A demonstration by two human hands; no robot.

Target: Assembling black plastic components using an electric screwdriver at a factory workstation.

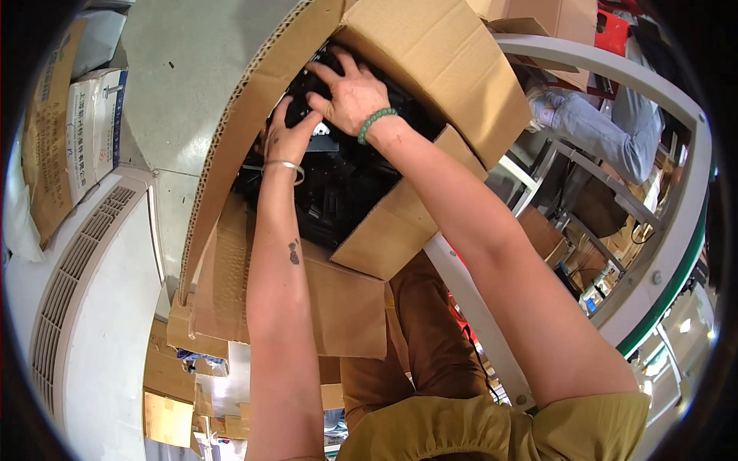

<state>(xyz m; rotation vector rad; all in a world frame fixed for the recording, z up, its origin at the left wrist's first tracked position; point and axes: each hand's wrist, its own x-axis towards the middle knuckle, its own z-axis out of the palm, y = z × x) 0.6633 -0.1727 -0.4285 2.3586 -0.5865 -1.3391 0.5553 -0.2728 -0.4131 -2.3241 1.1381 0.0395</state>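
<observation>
An opened cardboard box [419,38] stands in front of me, its flaps spread outward. Loose black plastic-looking pieces [338,184] fill it; their exact kind is hard to make out. Both hands are inside the box at its far end. My left hand [290,140], below a silver bangle, has its thumb and a finger apart among the black pieces, its other fingers partly hidden. Beside it on the right, my right hand [355,96] lies palm down over the pieces with its fingers spread, a green bead bracelet at the wrist. No held piece shows in either hand.
At the right runs a grey metal frame [615,61] with a curved rail. Another person's leg in light blue jeans [600,123] is behind it. White panels with a vent grille [77,276] and flattened or stacked cartons [92,127] stand at the left, beside the grey floor [177,92].
</observation>
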